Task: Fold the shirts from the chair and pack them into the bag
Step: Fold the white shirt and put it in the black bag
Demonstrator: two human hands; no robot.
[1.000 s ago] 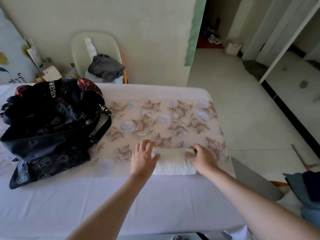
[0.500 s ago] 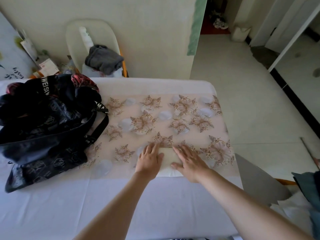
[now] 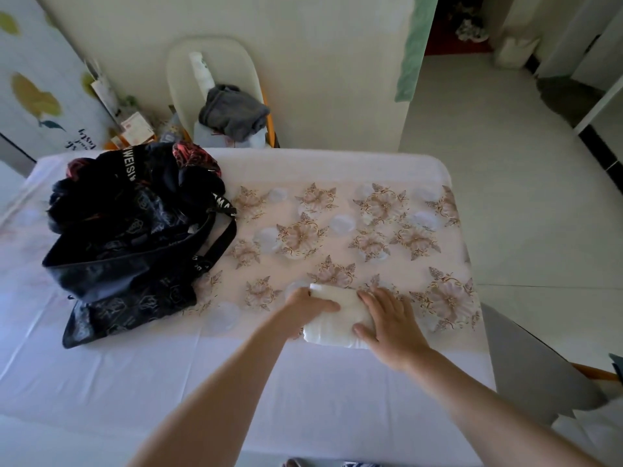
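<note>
Gripping with left hand (image 3: 303, 311) at left end of folded white shirt (image 3: 337, 320): thumb laid across top layer, fingers tucked out of sight at that end, so read as a closed grip on the shirt. Right hand (image 3: 392, 328) flat on right half of same shirt, fingers straight and slightly spread, palm down, pressing, not clasping. Shirt lying at near edge of floral mat (image 3: 371, 230) on desk (image 3: 168, 382), partly over onto plain white cloth, folded layers showing along near side. Against half a second back: then both palms flat side by side on top; now left turned to the end and clasping. Against a second back: then hands at opposite ends of a wider, flatter bundle; now bundle narrower and thicker. Black patterned bag (image 3: 135, 237) on desk to left, well apart from shirt, same spot on the cloth as before. Grey garment (image 3: 236, 111) heaped on seat of chair (image 3: 182, 69) behind desk, unchanged.
</note>
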